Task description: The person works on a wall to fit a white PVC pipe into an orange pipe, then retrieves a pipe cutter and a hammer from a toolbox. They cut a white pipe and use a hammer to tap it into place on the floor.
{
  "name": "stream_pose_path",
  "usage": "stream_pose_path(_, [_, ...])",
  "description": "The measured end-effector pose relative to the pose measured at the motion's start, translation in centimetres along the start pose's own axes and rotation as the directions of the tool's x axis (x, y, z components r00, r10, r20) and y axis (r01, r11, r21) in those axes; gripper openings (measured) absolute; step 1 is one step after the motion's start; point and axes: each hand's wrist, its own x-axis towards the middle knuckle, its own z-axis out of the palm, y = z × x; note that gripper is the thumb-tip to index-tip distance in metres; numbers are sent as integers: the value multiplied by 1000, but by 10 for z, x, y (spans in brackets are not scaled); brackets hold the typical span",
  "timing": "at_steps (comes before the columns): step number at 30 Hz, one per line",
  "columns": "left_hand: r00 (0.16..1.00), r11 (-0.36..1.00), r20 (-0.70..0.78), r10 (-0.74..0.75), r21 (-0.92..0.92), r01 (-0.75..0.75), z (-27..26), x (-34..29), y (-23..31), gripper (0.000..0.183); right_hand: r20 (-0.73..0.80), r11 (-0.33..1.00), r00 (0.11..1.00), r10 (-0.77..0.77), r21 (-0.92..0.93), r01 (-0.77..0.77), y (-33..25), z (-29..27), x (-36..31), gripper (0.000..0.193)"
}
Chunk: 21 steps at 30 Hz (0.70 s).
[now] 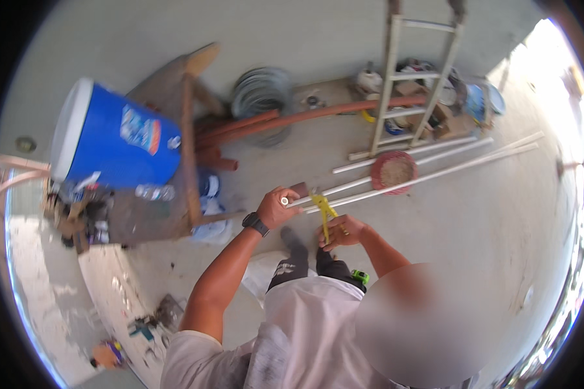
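Note:
My left hand (277,207) is closed around the near end of a white plastic pipe (345,187), whose round open end shows beside my fingers. A small brown piece (299,189) sticks out by that hand; its kind is unclear. In my right hand (341,232) are the handles of a yellow pipe cutter (326,211). The cutter's head lies at the pipe, just right of my left hand; whether its jaws grip the pipe cannot be made out. More white pipes (460,170) stretch away to the far right beside it.
A red basin (394,172) of sandy material stands among the pipes. Beyond it a ladder (390,84) leans at the wall, near a wire coil (262,97) and brown pipes (331,110). At left, a blue water cooler (126,139) sits on a wooden table (189,155).

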Motion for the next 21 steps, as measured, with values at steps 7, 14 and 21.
stream_pose_path(7, [890, 983, -442, 108, -86, -162, -110, -141, 9, 22, -204, 900, 963, 175, -364, -240, -18, 46, 68, 41])
stream_pose_path(14, [621, 988, -783, -10, -103, -114, -172, -264, -32, 19, -551, 207, 796, 251, -772, -601, -26, 112, 169, 38])
stream_pose_path(21, [185, 880, -882, -433, -369, 299, -164, -405, -90, 15, -236, -647, 939, 250, -762, -19, -6, 277, 270, 39])
